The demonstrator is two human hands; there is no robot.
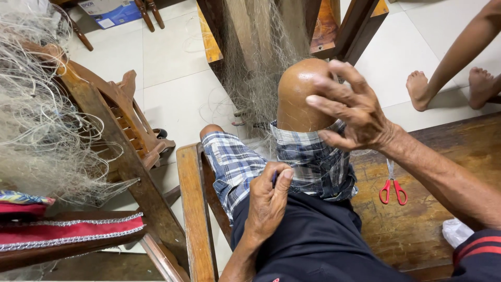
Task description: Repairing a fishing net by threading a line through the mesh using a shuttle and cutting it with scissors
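i see my left hand (pixel 269 201) pinched shut on a small dark tool (pixel 274 178), right hand (pixel 350 107) spread open on my knee (pixel 300 94) (fishing net (pixel 255 62) draped ahead); red scissors (pixel 392 189) lie on the wooden bench (pixel 417 219), tiled floor (pixel 172 73) beyond.

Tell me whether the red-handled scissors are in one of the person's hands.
No: the red-handled scissors lie on the wooden bench, apart from the right hand on the knee and the left hand on the lap.
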